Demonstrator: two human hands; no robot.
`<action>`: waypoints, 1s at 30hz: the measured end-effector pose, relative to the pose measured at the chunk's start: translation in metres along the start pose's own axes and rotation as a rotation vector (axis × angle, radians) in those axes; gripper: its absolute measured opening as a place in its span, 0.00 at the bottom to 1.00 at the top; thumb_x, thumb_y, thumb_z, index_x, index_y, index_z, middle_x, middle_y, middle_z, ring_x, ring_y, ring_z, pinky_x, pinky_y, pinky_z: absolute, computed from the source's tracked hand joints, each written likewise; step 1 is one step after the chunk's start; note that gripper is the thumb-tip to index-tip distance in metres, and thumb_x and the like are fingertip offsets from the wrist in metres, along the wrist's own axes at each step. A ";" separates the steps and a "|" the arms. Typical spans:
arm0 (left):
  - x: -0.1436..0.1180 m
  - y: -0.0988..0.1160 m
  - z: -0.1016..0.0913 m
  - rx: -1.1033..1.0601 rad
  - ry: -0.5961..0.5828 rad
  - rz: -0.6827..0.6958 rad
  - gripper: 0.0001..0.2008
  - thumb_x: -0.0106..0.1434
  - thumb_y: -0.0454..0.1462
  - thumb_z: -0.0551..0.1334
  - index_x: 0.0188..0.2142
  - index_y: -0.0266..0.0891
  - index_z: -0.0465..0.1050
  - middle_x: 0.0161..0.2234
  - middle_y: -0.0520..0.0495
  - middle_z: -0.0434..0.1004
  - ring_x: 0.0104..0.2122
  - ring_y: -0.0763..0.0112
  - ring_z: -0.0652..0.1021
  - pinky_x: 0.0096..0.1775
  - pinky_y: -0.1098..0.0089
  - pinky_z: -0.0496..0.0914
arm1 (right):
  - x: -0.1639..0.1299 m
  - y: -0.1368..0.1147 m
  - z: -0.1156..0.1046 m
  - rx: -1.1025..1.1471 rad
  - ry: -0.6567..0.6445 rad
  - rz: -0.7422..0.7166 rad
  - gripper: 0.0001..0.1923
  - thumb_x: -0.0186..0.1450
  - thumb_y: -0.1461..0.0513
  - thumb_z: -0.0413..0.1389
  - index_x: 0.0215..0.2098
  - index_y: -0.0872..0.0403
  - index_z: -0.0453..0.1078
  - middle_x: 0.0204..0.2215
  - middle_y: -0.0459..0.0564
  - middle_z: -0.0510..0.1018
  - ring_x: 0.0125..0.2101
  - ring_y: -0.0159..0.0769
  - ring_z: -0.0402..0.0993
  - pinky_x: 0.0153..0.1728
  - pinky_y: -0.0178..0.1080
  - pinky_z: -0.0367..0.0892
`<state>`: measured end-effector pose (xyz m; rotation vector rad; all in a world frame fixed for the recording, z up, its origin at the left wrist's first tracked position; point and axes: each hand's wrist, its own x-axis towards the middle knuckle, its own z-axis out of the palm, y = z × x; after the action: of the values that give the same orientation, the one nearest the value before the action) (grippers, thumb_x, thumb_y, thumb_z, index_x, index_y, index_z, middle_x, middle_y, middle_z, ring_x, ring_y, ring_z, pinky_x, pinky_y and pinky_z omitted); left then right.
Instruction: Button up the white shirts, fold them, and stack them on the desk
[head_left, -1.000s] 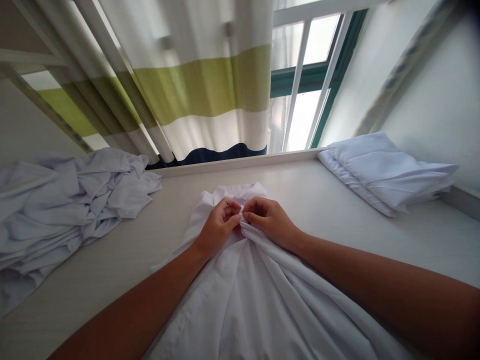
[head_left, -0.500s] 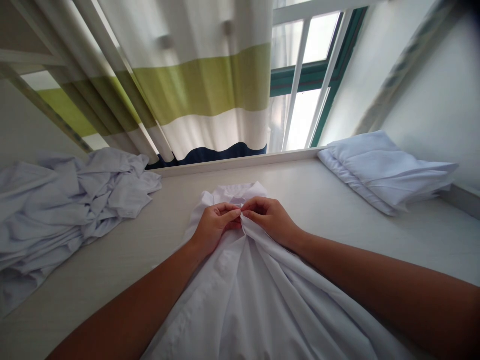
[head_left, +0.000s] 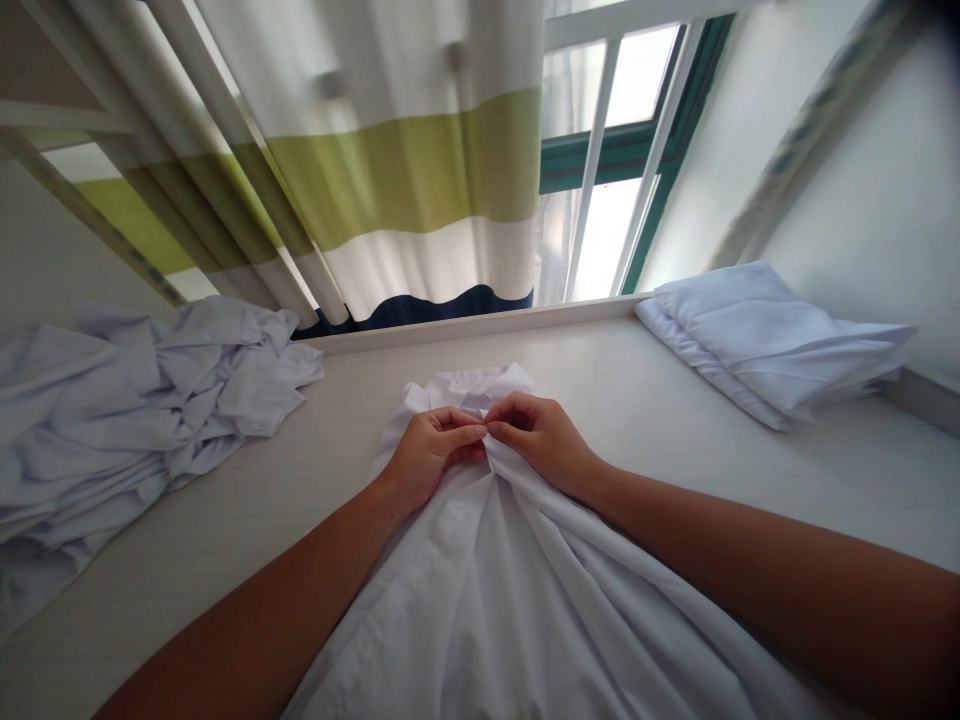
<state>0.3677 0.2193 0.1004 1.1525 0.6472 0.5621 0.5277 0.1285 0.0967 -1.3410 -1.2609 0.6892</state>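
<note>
A white shirt lies on the pale surface with its collar end away from me and its body spreading toward me. My left hand and my right hand meet just below the collar, fingertips touching. Both are closed in a pinch on the shirt's front edge, where the cloth is drawn up into folds. A faint row of buttons runs down the left part of the front. Whether a button sits between my fingertips is hidden.
To the left is a rumpled heap of white cloth. Folded white garments are stacked at the far right. A raised rim edges the pale board, with railings and a striped curtain beyond it.
My left thumb and fingertips have shifted very slightly right, against the right fingertips. Both hands still pinch the shirt at the same place; all else looks unchanged.
</note>
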 end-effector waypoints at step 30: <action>-0.003 0.001 0.004 0.204 -0.003 0.181 0.16 0.53 0.41 0.74 0.29 0.36 0.69 0.23 0.52 0.76 0.22 0.76 0.75 0.27 0.75 0.70 | 0.001 0.002 -0.004 0.080 -0.098 -0.057 0.10 0.63 0.60 0.62 0.41 0.52 0.82 0.39 0.50 0.82 0.39 0.38 0.78 0.43 0.39 0.72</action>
<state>0.3683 0.2151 0.1024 1.4129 0.6115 0.6586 0.5323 0.1286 0.0959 -1.2132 -1.3309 0.7654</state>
